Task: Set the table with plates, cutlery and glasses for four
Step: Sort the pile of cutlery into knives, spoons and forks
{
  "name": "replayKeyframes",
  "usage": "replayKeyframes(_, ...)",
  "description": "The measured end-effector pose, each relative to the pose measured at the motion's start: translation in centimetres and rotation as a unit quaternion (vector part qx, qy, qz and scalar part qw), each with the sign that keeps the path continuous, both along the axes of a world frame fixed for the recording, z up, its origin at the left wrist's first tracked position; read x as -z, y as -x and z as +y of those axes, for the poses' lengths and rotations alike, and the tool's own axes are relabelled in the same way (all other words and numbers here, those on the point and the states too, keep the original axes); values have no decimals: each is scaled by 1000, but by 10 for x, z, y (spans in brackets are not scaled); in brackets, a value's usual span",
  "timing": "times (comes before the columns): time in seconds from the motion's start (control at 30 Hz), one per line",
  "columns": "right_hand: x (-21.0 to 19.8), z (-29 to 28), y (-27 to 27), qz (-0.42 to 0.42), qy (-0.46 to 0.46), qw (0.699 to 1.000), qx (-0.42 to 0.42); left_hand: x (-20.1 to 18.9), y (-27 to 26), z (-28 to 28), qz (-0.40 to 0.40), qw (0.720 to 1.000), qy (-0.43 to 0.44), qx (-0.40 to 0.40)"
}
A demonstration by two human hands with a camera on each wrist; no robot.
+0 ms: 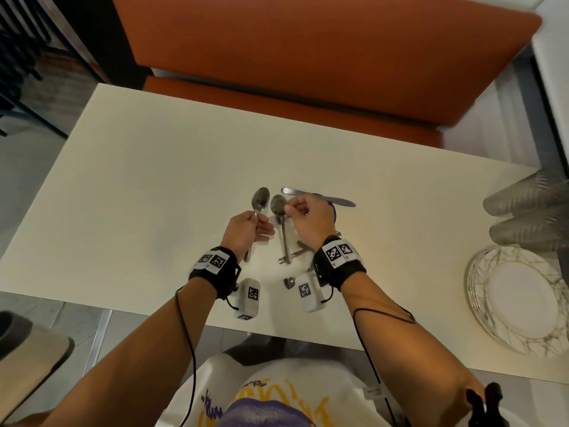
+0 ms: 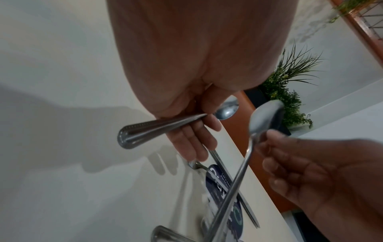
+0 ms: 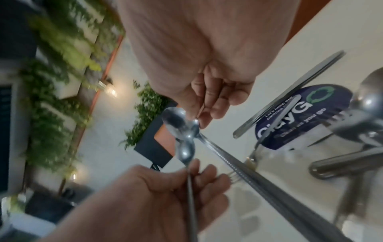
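Over the middle of the cream table, each hand lifts a steel spoon. My left hand pinches the left spoon at its neck, and the beaded handle passes under the palm. My right hand pinches the second spoon just below its bowl; its handle slopes down toward the table. A table knife lies flat just beyond the right hand. More cutlery, including a fork, lies partly hidden under the right wrist.
A stack of white plates with marbled rims sits at the table's right edge, with clear glasses behind it. A blue round sticker lies under the cutlery. An orange bench runs along the far side.
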State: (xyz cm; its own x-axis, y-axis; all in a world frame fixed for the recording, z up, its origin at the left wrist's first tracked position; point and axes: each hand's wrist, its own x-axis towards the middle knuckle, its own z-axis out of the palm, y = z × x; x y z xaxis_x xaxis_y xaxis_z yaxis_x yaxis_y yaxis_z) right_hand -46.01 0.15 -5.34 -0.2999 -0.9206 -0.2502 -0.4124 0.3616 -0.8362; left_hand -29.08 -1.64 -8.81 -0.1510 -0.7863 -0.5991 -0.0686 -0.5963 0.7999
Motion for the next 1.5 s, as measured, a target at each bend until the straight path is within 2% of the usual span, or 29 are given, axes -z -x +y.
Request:
replayKeyframes(0.13,-4,-9,2,-90,-21,990,109,-12,11,4,59,998,-19,19)
replayKeyframes(0.23,-3,-7,4,-125,-57,982,130,-21,19,7,112,992,-57,33)
replayKeyframes(0.43,6,-1,2,-78,-84,985,126,-22,27,8,94,993,-53,52)
replayKeyframes(0.57,8,2,10,-85,-84,989,91,-21,29,9,82,994,-60,45)
replayKeyframes(0.73,13,13,44,-119,-93,974,169,-23,30,6,80,992,-91,37)
replayKeyframes(0.87,27,22,73,-48,-106,974,195,-22,34,4,76,991,-104,33)
replayKeyframes(0.97,38,30,86,29,-138,973,182,-20,39,2,74,991,-104,46)
replayKeyframes(1.1,53,40,94,78,-195,967,144,-16,45,1,59,991,-98,66)
replayKeyframes(1.27,62,41,96,82,-216,965,124,-16,49,1,40,992,-88,80)
replayKeyframes(1.5,54,41,111,47,-151,981,115,-16,57,0,24,993,-78,85)
